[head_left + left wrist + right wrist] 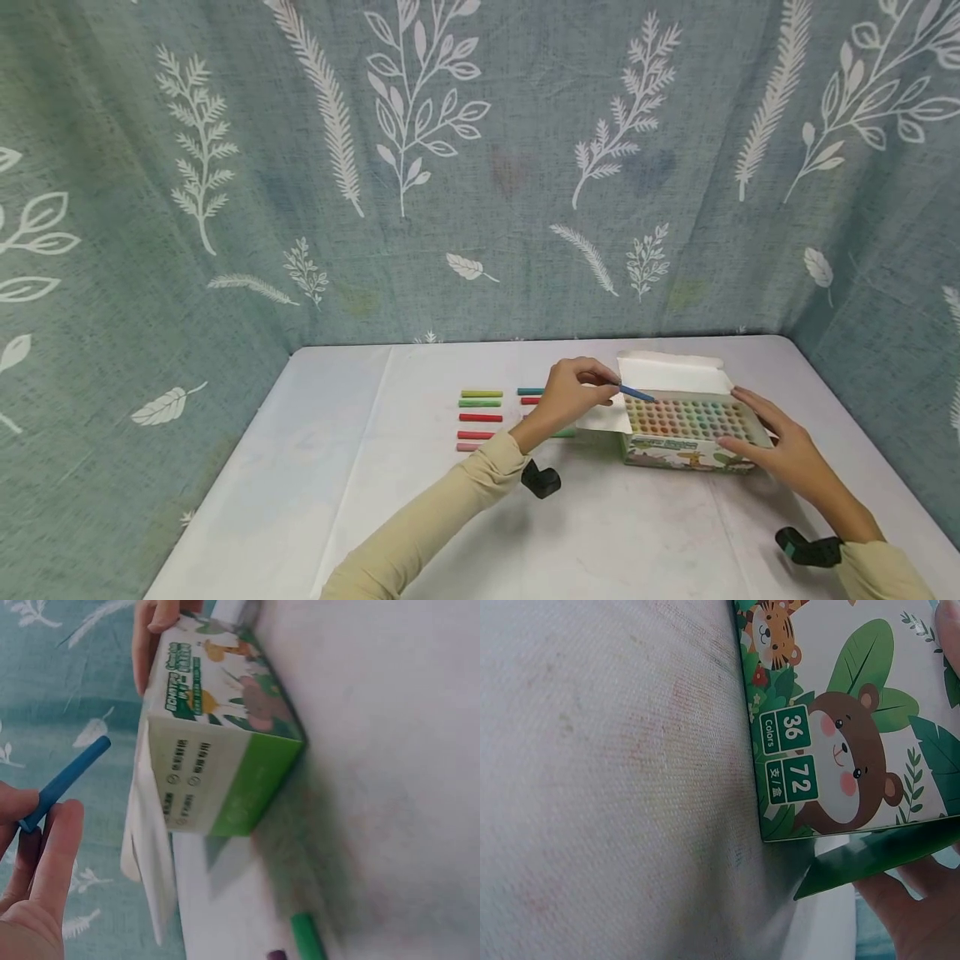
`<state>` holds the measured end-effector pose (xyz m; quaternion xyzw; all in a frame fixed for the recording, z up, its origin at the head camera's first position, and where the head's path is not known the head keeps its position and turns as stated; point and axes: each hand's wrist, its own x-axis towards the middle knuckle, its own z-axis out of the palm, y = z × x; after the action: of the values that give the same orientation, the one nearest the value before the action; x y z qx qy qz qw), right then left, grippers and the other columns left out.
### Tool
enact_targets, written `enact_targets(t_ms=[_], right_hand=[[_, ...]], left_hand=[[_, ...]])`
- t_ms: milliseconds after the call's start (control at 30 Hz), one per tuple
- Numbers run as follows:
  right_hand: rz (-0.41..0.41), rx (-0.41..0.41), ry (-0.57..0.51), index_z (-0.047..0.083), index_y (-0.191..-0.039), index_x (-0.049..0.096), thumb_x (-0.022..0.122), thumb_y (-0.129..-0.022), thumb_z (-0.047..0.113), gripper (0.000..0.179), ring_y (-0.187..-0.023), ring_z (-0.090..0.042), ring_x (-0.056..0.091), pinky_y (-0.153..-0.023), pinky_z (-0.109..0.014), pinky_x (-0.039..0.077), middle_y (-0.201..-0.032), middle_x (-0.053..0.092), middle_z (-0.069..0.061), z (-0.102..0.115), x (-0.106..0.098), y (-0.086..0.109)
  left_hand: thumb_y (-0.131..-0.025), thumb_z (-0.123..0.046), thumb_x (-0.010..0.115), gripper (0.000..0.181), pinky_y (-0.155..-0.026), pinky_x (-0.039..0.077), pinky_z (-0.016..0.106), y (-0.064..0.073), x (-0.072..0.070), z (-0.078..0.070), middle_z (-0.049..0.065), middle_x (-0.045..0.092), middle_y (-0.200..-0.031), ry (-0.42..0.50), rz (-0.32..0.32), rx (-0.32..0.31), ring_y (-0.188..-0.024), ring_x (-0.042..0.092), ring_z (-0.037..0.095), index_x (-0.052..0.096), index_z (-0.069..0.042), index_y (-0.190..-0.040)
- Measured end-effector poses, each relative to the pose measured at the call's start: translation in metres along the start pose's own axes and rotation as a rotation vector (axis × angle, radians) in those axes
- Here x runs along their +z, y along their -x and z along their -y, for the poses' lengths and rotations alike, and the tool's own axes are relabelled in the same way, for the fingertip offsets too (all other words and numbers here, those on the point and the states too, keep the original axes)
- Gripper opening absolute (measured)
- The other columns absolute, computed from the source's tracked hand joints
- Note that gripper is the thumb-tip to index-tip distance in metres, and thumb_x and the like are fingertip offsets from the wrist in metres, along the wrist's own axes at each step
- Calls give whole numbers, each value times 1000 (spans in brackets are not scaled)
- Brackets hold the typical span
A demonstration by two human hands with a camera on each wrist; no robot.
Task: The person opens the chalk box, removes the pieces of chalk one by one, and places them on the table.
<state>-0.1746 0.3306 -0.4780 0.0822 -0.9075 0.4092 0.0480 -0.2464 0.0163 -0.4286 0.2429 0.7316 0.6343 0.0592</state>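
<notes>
My left hand (572, 392) pinches a blue chalk stick (637, 392) by one end, between thumb and fingers. The stick's other end points over the left rear part of an open box of chalk (686, 454), where many coloured ends stand in rows. In the left wrist view the blue stick appears apart from the box's printed side. My right hand (783, 446) holds the box's right end, thumb at the front top edge and fingers at the far right corner. Only part of this hand shows in the right wrist view, beside a green flap (877, 859).
Left of the box, chalk sticks lie in two columns, among them a red stick (481, 417), a teal stick (529, 391) and a green stick (307, 936). The box's white lid (671, 371) stands open at the back, and a side flap (606, 417) sticks out left.
</notes>
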Motion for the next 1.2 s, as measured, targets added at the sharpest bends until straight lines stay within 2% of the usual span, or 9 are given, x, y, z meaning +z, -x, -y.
enact_targets(t_ms=[233, 333, 433, 600, 733, 900, 1000, 1100, 1200], right_hand=[[-9, -2, 6, 12, -152, 22, 71, -86, 33, 85, -133, -53, 18, -92, -70, 28, -152, 17, -25, -1, 1, 0], [-10, 4, 10, 12, -152, 21, 71, -86, 34, 85, -133, -53, 18, -92, -70, 28, -152, 17, -25, -1, 1, 0], [-12, 6, 11, 12, -152, 21, 71, -86, 34, 86, -133, -53, 17, -92, -71, 27, -153, 17, -25, -1, 1, 0], [-12, 6, 13, 12, -152, 21, 71, -86, 34, 86, -133, -53, 17, -93, -71, 26, -152, 17, -25, -1, 1, 0], [-10, 10, 13, 13, -152, 20, 71, -86, 34, 86, -133, -54, 17, -92, -71, 26, -153, 16, -25, 0, 1, 0], [-11, 11, 5, 12, -152, 20, 71, -86, 33, 86, -133, -54, 16, -92, -71, 26, -153, 16, -25, 1, 0, 0], [-9, 9, 8, 12, -152, 20, 70, -86, 33, 86, -133, -54, 16, -92, -71, 26, -152, 16, -25, 1, 1, 0], [-9, 9, 10, 11, -152, 20, 71, -86, 33, 86, -133, -54, 17, -92, -71, 26, -152, 16, -25, 1, 1, 0], [-8, 10, 9, 12, -152, 20, 71, -86, 33, 86, -134, -54, 16, -92, -71, 26, -153, 16, -25, 1, 2, -1]], left_hand=[[-84, -3, 70, 9, -69, 57, 38, 22, -15, 4, 8, 66, -85, 35, -12, -27, -71, 69, 20, 71, 0, -93], [-83, -3, 71, 10, -71, 57, 39, 33, -21, 6, 9, 67, -87, 41, -29, -56, -74, 69, 26, 71, -2, -93], [-83, -1, 70, 12, -72, 57, 40, 42, -28, 6, 15, 67, -92, 61, -44, -77, -79, 68, 35, 70, 1, -95], [-84, 4, 67, 12, -73, 57, 39, 57, -38, -3, 21, 65, -94, 80, -69, -82, -83, 65, 45, 67, 8, -95], [-83, 6, 67, 12, -74, 56, 39, 68, -44, -13, 20, 63, -94, 92, -89, -97, -81, 68, 36, 67, 9, -95], [-84, 5, 67, 12, -76, 56, 40, 75, -49, -12, 17, 63, -99, 86, -103, -108, -82, 68, 26, 67, 8, -96], [-84, 4, 67, 11, -75, 56, 37, 78, -51, -8, 16, 64, -100, 54, -103, -90, -86, 67, 29, 67, 6, -95], [-84, 0, 69, 10, -74, 56, 32, 78, -53, 4, 11, 65, -98, -4, -112, -75, -90, 65, 29, 69, 1, -94], [-83, -2, 70, 10, -72, 55, 29, 79, -55, 16, 8, 64, -97, -13, -128, -87, -90, 65, 29, 70, -1, -93]])
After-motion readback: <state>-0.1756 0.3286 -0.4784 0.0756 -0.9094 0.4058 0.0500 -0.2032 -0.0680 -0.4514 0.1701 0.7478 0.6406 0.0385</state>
